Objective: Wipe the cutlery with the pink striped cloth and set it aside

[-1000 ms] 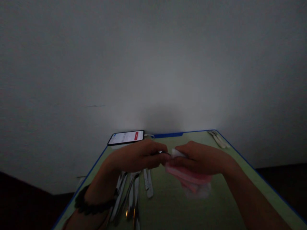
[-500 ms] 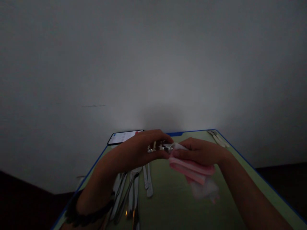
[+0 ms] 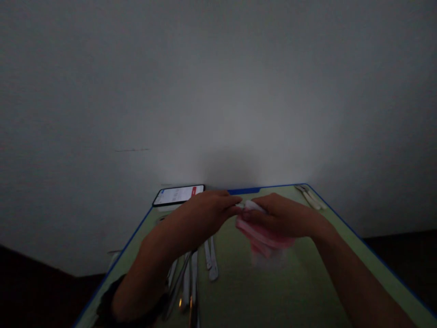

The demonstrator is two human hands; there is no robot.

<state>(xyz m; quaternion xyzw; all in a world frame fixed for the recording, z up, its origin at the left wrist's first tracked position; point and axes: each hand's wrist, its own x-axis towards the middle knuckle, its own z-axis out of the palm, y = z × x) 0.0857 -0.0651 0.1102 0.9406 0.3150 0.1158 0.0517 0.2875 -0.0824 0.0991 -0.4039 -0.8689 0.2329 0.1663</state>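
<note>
Both hands meet above the middle of a green table (image 3: 307, 282). My right hand (image 3: 282, 218) is closed on a pink and white cloth (image 3: 262, 239) that hangs below its fingers. My left hand (image 3: 205, 214) is closed, its fingertips touching the cloth's white end; what it grips is hidden in the cloth. On the table below my left forearm lie several pieces of metal cutlery (image 3: 191, 278), side by side.
A phone (image 3: 179, 195) with a lit screen lies at the table's far left corner. Two pale utensils (image 3: 310, 197) rest at the far right corner. The table has a blue edge (image 3: 244, 191) and stands against a plain wall.
The shiny metal piece seen in my left hand half a second ago is now hidden by the fingers and cloth. The cloth has bunched up closer under my right hand.
</note>
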